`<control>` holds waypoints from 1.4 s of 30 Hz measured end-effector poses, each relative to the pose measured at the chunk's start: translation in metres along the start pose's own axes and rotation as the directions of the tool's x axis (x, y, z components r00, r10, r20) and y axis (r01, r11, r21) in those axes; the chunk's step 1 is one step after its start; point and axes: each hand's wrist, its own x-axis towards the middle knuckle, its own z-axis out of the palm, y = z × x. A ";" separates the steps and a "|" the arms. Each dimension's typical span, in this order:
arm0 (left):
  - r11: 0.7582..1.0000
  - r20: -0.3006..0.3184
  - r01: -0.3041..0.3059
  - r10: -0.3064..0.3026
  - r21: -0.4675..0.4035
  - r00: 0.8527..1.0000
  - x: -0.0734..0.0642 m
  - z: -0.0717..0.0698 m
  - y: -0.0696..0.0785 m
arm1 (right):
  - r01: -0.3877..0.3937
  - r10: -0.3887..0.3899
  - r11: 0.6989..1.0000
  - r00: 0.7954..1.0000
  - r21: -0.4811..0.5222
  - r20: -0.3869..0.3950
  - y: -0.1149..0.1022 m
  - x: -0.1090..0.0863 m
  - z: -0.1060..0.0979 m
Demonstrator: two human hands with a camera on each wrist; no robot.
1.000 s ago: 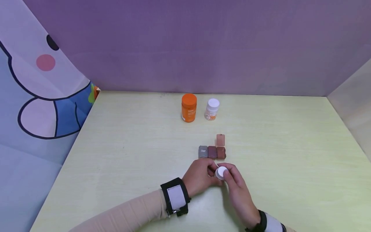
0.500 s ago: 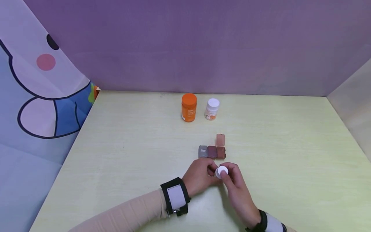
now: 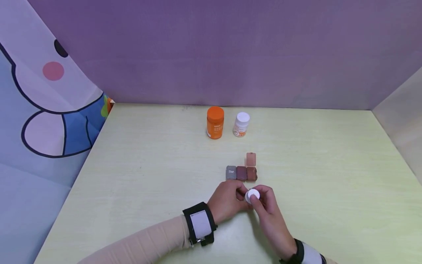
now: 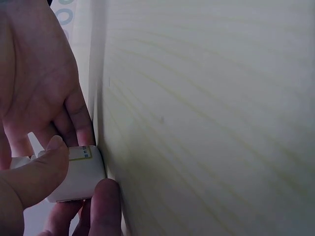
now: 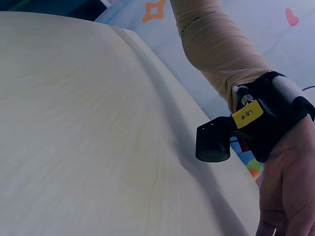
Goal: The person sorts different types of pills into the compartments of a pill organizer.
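Observation:
In the left wrist view a small white bottle (image 4: 88,174) stands at the tabletop, a label strip on its side. My left hand (image 3: 225,200) holds its body between thumb and fingers. A white sliver (image 4: 35,143) sticks up beside the bottle's top. In the head view the bottle's round white cap (image 3: 254,193) is pinched by my right hand (image 3: 271,220), its thumb lying over the top. Right behind my left hand sits a small pill box (image 3: 241,173) with grey, purple and red-brown compartments; a pink lid (image 3: 251,159) lies open behind the red-brown one.
An orange bottle (image 3: 215,124) and a white bottle (image 3: 241,125) with an orange label stand near the back of the pale table (image 3: 329,176). A purple wall (image 3: 230,51) rises behind it. A cartoon-printed sheet (image 3: 33,183) borders the left side.
My right thumb has shifted a little to the left over the cap, and the right fingers have turned slightly with it. The left hand, pill box and other bottles stay put.

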 end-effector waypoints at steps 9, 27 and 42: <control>1.000 -0.004 -0.026 0.026 -0.004 1.000 0.000 0.002 -0.001 | -0.001 0.001 1.000 1.000 0.006 0.008 0.000 0.000 0.000; 1.000 -0.002 -0.014 0.014 0.000 1.000 0.000 0.000 -0.002 | 0.145 -0.144 0.986 0.989 -0.080 0.020 -0.001 -0.001 -0.005; 0.998 0.008 0.012 -0.012 -0.061 1.000 0.001 0.003 -0.002 | 0.364 -0.364 0.931 0.931 0.010 0.006 0.006 -0.002 -0.038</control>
